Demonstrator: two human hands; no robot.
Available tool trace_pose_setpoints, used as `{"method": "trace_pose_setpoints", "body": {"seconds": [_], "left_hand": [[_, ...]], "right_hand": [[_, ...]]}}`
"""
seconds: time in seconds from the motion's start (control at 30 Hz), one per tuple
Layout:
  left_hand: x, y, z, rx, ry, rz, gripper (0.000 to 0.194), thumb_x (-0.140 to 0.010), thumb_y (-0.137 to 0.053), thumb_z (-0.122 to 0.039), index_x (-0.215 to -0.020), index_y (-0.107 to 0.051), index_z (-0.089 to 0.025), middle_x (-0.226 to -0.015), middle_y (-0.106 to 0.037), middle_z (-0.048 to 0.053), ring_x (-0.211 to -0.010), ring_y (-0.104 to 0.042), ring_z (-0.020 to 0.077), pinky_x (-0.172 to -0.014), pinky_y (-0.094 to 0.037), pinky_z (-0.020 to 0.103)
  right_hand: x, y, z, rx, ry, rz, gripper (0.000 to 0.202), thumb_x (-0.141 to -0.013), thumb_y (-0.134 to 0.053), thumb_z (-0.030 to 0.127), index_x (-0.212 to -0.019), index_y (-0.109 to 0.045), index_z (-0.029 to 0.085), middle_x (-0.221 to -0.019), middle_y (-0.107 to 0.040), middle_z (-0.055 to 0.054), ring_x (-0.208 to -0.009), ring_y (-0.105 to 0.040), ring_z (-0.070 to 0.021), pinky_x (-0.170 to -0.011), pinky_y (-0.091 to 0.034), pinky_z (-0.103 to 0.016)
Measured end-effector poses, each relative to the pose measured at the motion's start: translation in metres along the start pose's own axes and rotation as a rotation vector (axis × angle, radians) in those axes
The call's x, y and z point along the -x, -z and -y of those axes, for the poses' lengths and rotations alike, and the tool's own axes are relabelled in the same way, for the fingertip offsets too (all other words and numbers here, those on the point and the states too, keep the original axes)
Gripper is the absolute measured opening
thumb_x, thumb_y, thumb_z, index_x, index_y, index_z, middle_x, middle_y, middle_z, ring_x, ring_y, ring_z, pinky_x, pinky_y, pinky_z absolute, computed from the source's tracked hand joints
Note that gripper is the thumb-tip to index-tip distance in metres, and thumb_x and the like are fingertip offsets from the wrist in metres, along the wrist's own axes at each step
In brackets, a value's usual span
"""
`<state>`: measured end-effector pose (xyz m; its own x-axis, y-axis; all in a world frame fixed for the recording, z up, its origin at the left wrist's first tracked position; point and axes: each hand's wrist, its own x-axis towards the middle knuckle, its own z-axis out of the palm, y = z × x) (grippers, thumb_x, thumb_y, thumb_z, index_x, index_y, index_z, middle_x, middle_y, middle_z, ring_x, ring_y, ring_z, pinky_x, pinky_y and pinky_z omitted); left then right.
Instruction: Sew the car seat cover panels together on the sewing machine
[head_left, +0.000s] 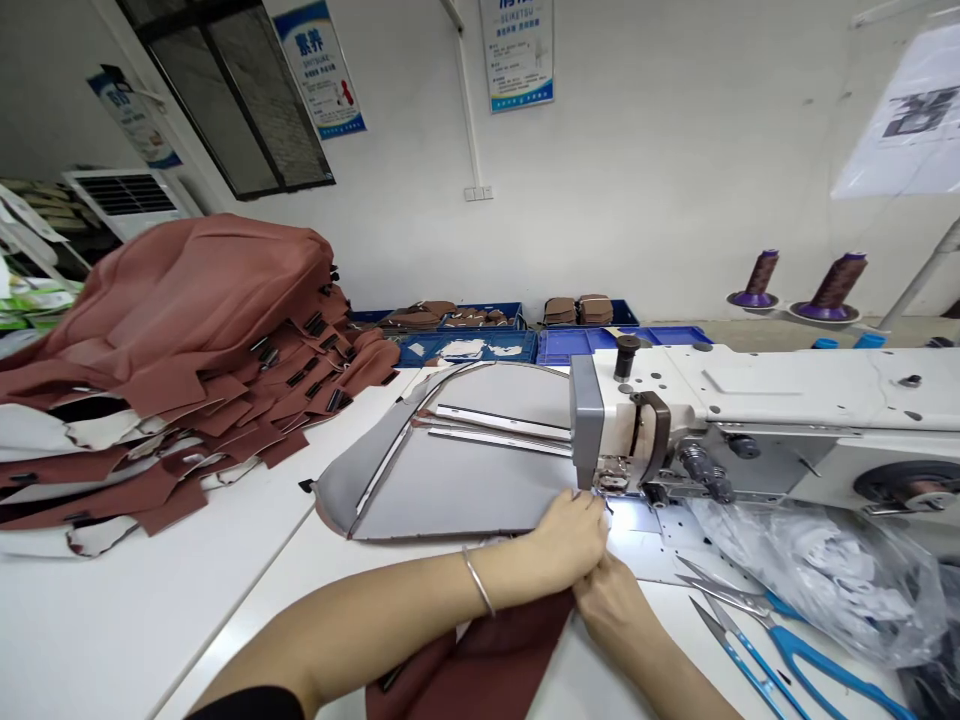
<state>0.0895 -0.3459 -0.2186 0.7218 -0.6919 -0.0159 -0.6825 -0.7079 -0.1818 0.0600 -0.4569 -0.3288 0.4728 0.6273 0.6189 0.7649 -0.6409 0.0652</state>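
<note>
A seat cover piece [465, 490] lies partly under the head of a white sewing machine [795, 385]. Its grey backing faces up, with pale strips along the seams, while a reddish-brown flap [499, 665] hangs toward me below my forearms. My left hand [570, 538], a silver bangle on its wrist, is closed on the cover's near edge just left of the lit needle area. Right beside and below it, my right hand [606, 592] also pinches that edge, and the two touch. The fingertips and the needle are partly hidden.
Reddish-brown covers [202, 310] are heaped on the table at left. Right of my hands lie blue-handled scissors [810, 650] and a clear plastic bag [892, 600]. Thread spools [840, 283] stand behind the machine. Blue crates [577, 345] line the wall.
</note>
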Motion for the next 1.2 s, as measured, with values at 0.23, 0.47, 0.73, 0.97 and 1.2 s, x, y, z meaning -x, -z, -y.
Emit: {"method": "trace_pose_setpoints", "body": {"seconds": [0.23, 0.47, 0.73, 0.97, 1.2], "left_hand": [[-0.003, -0.030, -0.001, 0.033, -0.133, -0.095, 0.014, -0.087, -0.048, -0.018, -0.084, -0.060, -0.012, -0.085, -0.055, 0.006, -0.085, -0.048, 0.0211, -0.069, -0.035, 0.034], [-0.006, -0.038, -0.008, 0.016, -0.204, -0.106, 0.015, -0.087, -0.051, -0.020, -0.075, -0.057, -0.013, -0.079, -0.050, 0.005, -0.082, -0.045, 0.0201, -0.066, -0.032, 0.033], [-0.015, -0.042, -0.009, 0.007, -0.180, -0.046, 0.016, -0.089, -0.048, -0.018, -0.077, -0.056, -0.012, -0.079, -0.050, 0.005, -0.081, -0.045, 0.0206, -0.066, -0.033, 0.033], [-0.020, -0.041, -0.004, -0.003, -0.067, -0.044, 0.015, -0.090, -0.039, -0.013, -0.086, -0.053, -0.012, -0.083, -0.054, 0.007, -0.081, -0.049, 0.0201, -0.065, -0.035, 0.033], [0.001, -0.015, 0.024, -0.122, 0.014, 0.030, 0.026, -0.088, -0.037, -0.018, -0.109, -0.049, -0.008, -0.086, -0.059, 0.012, -0.074, -0.057, 0.0241, -0.058, -0.040, 0.035]], "right_hand": [[0.023, 0.027, -0.021, -0.037, 0.011, 0.010, 0.033, -0.083, -0.039, 0.007, -0.103, -0.063, 0.003, -0.110, -0.062, -0.018, -0.111, -0.053, -0.0256, -0.095, -0.046, -0.038], [0.027, 0.027, -0.023, -0.058, 0.023, 0.049, 0.037, -0.081, -0.040, 0.008, -0.113, -0.058, 0.002, -0.114, -0.058, -0.020, -0.113, -0.050, -0.0286, -0.095, -0.045, -0.042], [0.009, 0.038, -0.026, -0.139, -0.028, 0.055, 0.033, -0.083, -0.041, 0.008, -0.111, -0.059, 0.004, -0.110, -0.061, -0.019, -0.109, -0.053, -0.0277, -0.097, -0.045, -0.044], [0.003, 0.032, -0.034, -0.161, -0.063, 0.111, 0.031, -0.087, -0.042, 0.012, -0.112, -0.059, 0.006, -0.120, -0.057, -0.018, -0.117, -0.049, -0.0244, -0.099, -0.044, -0.039], [0.014, 0.024, -0.033, -0.023, 0.027, 0.060, 0.023, -0.081, -0.049, 0.013, -0.091, -0.067, 0.003, -0.109, -0.062, -0.019, -0.107, -0.055, -0.0292, -0.095, -0.046, -0.040]]}}
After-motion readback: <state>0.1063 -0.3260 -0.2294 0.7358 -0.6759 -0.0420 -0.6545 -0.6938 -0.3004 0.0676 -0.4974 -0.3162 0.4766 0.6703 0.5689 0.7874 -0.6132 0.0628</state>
